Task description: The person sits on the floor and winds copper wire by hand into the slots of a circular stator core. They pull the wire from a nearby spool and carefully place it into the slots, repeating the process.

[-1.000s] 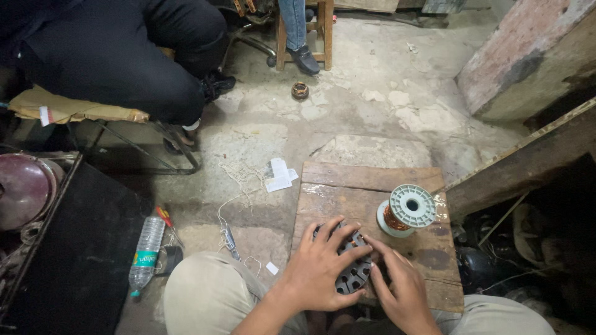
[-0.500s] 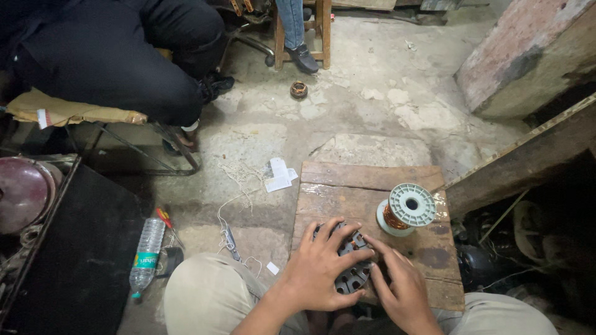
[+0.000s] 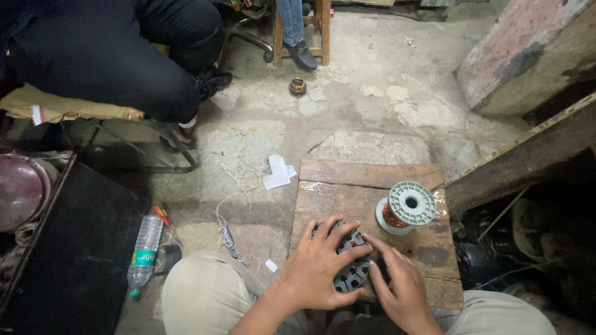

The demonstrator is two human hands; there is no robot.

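Clutter on a cracked workshop floor.
A plastic water bottle (image 3: 143, 250) lies beside a black case (image 3: 68, 260); paper scraps (image 3: 277, 173) and a small metal ring (image 3: 298, 85) sit farther off.

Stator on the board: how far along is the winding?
Done: hard to tell; both hands cover most of the slotted metal stator, a little copper showing at its top. In hand: left hand spread over it, right hand pressing fingertips at its edge. Left: most slots that show look empty, and the spool on the wooden board holds copper wire.
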